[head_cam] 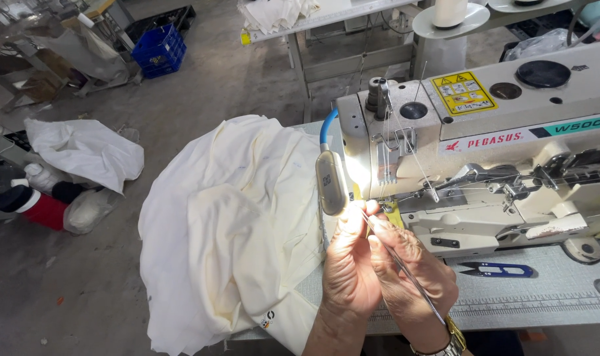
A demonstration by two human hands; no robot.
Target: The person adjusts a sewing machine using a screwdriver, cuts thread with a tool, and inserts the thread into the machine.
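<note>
My left hand [348, 267] and my right hand [412, 270] are raised together in front of the needle area of a cream industrial sewing machine [511, 132]. My right hand pinches thin metal tweezers [405, 270], their tips pointing up toward the needles. My left hand's fingers are pinched beside the tweezer tips, apparently on a fine thread [387, 161] that is too thin to see clearly. A small lamp [331, 181] on a blue gooseneck shines on the needle area just above my left hand.
Cream fabric [234, 224] is piled on the table's left end and hangs over its edge. Blue thread snips [496, 269] lie on the grey table [544, 290] under the machine arm. White cloth, bags and a blue crate [159, 49] sit on the concrete floor.
</note>
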